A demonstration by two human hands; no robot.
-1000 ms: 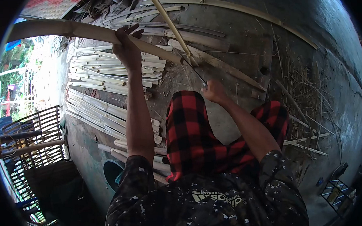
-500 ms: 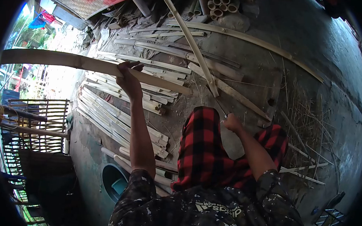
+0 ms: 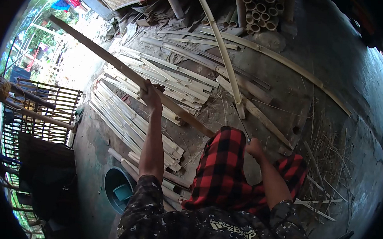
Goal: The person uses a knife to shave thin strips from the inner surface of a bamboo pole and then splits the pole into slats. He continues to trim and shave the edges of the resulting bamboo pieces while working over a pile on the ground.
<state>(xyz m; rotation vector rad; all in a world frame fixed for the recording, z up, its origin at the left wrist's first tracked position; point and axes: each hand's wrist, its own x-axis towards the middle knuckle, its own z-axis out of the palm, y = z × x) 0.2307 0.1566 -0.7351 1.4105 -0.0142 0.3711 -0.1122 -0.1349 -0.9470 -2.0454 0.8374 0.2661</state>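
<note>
My left hand is closed around a long bamboo strip, which slants from the upper left down to my knee. The strip's lower end is beside the red and black checked trousers. In my right hand, beside that knee, is a knife with a thin blade pointing up and away from me; its handle is mostly hidden by the fingers. Close to the blade is the lower end of another long bamboo strip, which comes down from the top of the view.
Split bamboo strips lie in rows at the left. A bamboo piece and a long curved strip lie ahead. Cut bamboo tubes are stacked at the back. A teal basin stands at lower left; shavings litter the right.
The strip in my left hand has tilted: its far end is higher and its near end has come down towards my knee. The whole view has shifted slightly. The knife stays in my right hand.
</note>
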